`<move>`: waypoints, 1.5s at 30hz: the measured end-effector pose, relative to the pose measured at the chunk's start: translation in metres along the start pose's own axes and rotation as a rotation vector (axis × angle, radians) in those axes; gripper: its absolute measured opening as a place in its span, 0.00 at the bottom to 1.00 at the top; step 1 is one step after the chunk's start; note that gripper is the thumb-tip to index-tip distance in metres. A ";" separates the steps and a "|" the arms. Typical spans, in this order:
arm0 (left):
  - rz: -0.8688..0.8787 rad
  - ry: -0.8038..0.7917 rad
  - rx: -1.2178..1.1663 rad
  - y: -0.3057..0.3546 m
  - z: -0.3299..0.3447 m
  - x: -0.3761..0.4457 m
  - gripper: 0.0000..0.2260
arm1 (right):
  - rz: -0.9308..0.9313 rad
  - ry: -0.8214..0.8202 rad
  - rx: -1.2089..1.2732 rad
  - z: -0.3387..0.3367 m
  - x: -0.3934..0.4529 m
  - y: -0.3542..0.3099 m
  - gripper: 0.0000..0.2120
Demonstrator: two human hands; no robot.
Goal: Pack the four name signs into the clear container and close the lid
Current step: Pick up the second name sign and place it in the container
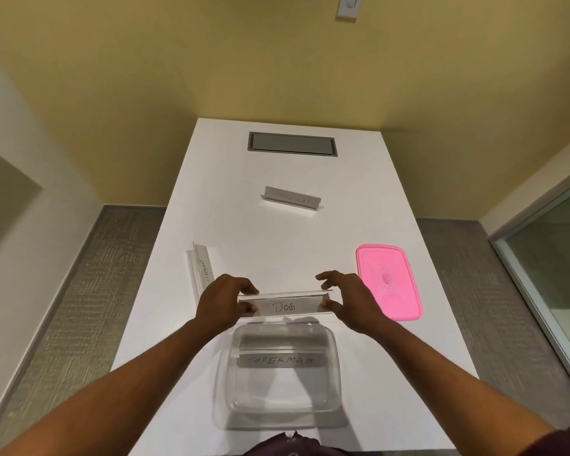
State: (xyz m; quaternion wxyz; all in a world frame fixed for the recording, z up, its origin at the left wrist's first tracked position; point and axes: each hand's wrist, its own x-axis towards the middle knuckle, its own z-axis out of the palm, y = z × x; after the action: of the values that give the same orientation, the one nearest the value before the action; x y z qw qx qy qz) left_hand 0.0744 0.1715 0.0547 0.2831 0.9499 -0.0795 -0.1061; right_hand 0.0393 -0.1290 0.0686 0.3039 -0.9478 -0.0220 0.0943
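Observation:
A clear name sign reading "DOG" (285, 306) hangs just beyond the far rim of the clear container (224, 390). My left hand (222, 302) pinches its left end and my right hand (346, 299) pinches its right end. Inside the container lies a sign reading "SUPERMAN" (278, 360). Another sign, marked "ELEPHANT" (200, 269), lies on the table to the left of my left hand. A further sign (292, 199) stands farther back in the middle of the table. The pink lid (389, 281) lies flat to the right of my right hand.
The white table (267, 238) has a grey inset cable hatch (292, 143) near its far end. Yellow walls close in behind and beside it, and grey carpet runs along both sides. A glass panel stands at the right.

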 end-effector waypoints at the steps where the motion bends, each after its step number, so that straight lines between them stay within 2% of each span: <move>1: 0.007 0.000 -0.019 0.000 0.002 -0.003 0.13 | -0.022 -0.006 -0.030 0.001 -0.003 0.000 0.24; 8: 0.015 -0.019 -0.123 -0.002 0.012 -0.026 0.11 | -0.092 -0.103 -0.220 0.014 -0.022 -0.007 0.20; 17: -0.012 -0.070 -0.099 -0.007 0.015 -0.061 0.14 | -0.054 -0.124 -0.180 0.026 -0.043 -0.005 0.19; 25: 0.001 -0.236 -0.096 -0.021 0.031 -0.087 0.14 | -0.021 -0.232 -0.217 0.046 -0.069 0.000 0.23; 28: 0.031 -0.260 -0.004 -0.022 0.038 -0.090 0.15 | -0.016 -0.283 -0.293 0.058 -0.073 -0.001 0.23; 36: 0.142 -0.341 0.425 -0.011 0.055 -0.088 0.15 | -0.047 -0.411 -0.493 0.082 -0.066 -0.004 0.23; 41: 0.215 -0.404 0.675 -0.006 0.066 -0.088 0.08 | -0.082 -0.464 -0.584 0.096 -0.063 -0.009 0.19; 45: 0.248 -0.405 0.737 -0.001 0.070 -0.088 0.05 | -0.101 -0.494 -0.634 0.101 -0.060 -0.013 0.15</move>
State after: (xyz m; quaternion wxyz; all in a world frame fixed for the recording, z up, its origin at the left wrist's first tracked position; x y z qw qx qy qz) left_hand -0.0274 0.1538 0.0108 -0.0856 0.9308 -0.2793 -0.2199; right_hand -0.0391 -0.0667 0.0053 -0.0137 -0.9411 -0.1690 0.2925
